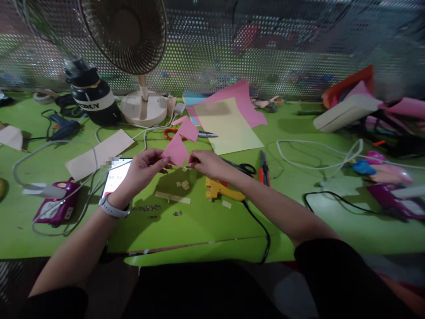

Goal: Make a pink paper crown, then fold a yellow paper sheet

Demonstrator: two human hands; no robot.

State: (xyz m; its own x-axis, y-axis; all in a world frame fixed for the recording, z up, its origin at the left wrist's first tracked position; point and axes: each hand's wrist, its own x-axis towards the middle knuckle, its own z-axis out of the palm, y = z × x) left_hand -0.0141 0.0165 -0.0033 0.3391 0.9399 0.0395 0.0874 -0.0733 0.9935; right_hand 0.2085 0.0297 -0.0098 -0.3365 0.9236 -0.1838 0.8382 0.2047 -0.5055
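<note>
My left hand (146,170), with a pale watch band at the wrist, pinches a pink paper piece (176,149) by its lower left edge. The paper is raised over the table, and another pink part (188,129) shows just behind it. Right beside the paper, the fingers of my right hand (206,163) are pressed together; what is in them is too small to make out. Below the hands lie small cream paper bits (185,184), a narrow cream strip (172,197) and small metallic bits (177,213). A yellow glue gun (221,190) rests under my right forearm.
Red-handled scissors (207,134), black scissors (247,168) and a red cutter (264,168) lie around the hands. Behind are yellow paper (229,126), a fan (143,106) and a black bottle (94,99). A lit phone (114,177) sits left; cables cross both sides.
</note>
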